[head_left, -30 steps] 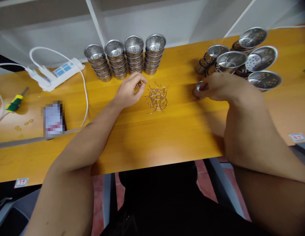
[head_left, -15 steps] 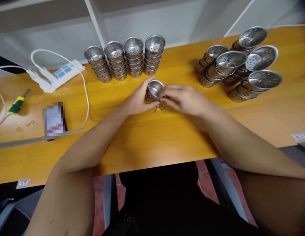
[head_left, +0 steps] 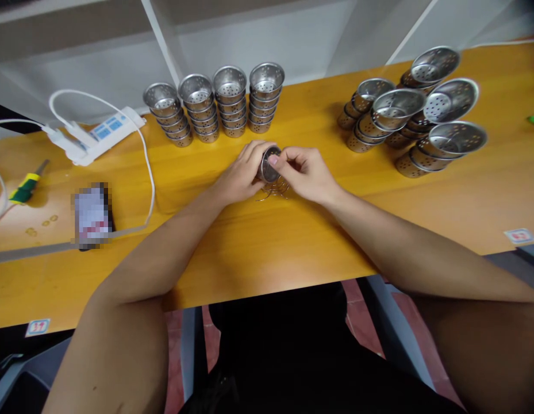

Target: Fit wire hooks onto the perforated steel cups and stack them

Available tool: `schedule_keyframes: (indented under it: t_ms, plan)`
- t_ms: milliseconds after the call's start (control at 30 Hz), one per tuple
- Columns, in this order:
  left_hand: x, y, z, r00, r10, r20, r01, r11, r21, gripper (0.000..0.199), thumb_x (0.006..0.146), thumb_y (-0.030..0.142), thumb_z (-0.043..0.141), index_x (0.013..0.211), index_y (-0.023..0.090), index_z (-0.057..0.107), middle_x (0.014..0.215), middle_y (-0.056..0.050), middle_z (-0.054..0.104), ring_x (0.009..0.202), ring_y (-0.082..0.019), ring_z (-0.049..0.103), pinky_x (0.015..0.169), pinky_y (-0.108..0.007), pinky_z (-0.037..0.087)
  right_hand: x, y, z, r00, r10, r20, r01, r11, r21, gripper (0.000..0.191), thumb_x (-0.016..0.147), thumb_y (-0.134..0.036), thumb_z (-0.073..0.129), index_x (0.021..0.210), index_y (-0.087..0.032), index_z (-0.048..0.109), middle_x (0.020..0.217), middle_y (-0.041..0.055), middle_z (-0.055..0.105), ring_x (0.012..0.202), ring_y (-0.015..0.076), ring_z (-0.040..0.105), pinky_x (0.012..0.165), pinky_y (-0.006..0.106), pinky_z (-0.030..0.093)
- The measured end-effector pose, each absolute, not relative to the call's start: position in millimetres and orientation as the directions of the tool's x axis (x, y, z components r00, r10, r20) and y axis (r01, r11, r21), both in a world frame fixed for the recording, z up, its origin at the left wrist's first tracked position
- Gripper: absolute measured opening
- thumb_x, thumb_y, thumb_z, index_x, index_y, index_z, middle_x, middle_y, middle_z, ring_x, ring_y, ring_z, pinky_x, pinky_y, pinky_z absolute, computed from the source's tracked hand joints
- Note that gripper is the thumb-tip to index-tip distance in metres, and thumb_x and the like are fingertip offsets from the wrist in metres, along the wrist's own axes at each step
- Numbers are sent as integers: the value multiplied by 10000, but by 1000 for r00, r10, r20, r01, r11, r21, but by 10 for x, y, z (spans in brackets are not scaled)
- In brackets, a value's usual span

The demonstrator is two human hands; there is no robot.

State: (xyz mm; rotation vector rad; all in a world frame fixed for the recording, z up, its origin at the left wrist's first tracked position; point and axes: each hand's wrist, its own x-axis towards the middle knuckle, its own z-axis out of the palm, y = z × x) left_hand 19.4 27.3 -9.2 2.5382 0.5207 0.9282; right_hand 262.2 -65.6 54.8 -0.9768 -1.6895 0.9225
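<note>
My left hand [head_left: 244, 172] is closed around a small perforated metal cup [head_left: 269, 171], which it holds tilted above the table. At the cup's right rim is my right hand [head_left: 308, 172], its fingers curled and its thumb pressed at the mouth, gripping the edge. Whether anything small lies between those fingers is hidden. Just under the cup, a coiled thin-wire stand [head_left: 279, 188] shows on the table, partly covered by both hands.
Four stacks of similar cups [head_left: 229, 100] stand behind my hands. Looser, leaning stacks [head_left: 443, 141] are at the right. Leftward lie a white power strip [head_left: 105, 135] with cables, a green-yellow screwdriver [head_left: 27, 187], a blurred phone [head_left: 93, 215] and small rings [head_left: 50, 221].
The cup has tipped further over in my left hand, whose fingers now wrap over its far side. My right hand has turned, bringing its thumb onto the mouth of the cup.
</note>
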Motion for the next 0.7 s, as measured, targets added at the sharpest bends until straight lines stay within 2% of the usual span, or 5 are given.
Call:
schedule_keyframes:
  t_ms: [167,333,533,600,700]
  plan:
    - [214,284,-127,724,438,532,197,-871,450,854,1214,543,738,1941,290,366,1896,-225,595,1843,-480,594,1571,-750,533,2657,-628,590,-267,914,304,175,356,-918,1003,999,-1129,892,691,-256,505,703,-14,385,708,154,312,646,362,278]
    - [233,257,-108,707,478,522,231,-853,468,859,1194,576,802,1905,293,411,1876,-228,626,1826,-489,624,1571,-758,541,2652,-618,585,-247,928,280,151,322,-935,1009,995,-1118,907,665,-252,509,648,-23,403,664,140,314,639,353,275]
    - [190,254,-126,567,638,520,288,-746,601,939,1130,750,955,1837,319,513,1776,-198,717,1750,-465,714,1533,-712,593,2760,-570,564,-263,901,345,26,364,-931,945,1052,-1142,758,763,-300,440,711,-3,417,690,224,471,689,422,511]
    - [150,302,-155,541,665,515,287,-722,630,961,1115,840,939,1815,311,547,1701,-187,753,1705,-449,742,1511,-689,610,2832,-581,576,-312,874,373,72,413,-908,914,1078,-1138,718,796,-306,465,750,21,493,732,249,525,730,454,568]
    - [108,374,-175,480,711,514,328,-689,646,984,1065,892,970,1771,312,605,1672,-181,751,1711,-449,723,1527,-676,590,2931,-592,567,-394,826,403,256,520,-815,843,1122,-1072,760,836,-296,597,834,51,639,792,249,585,779,450,574]
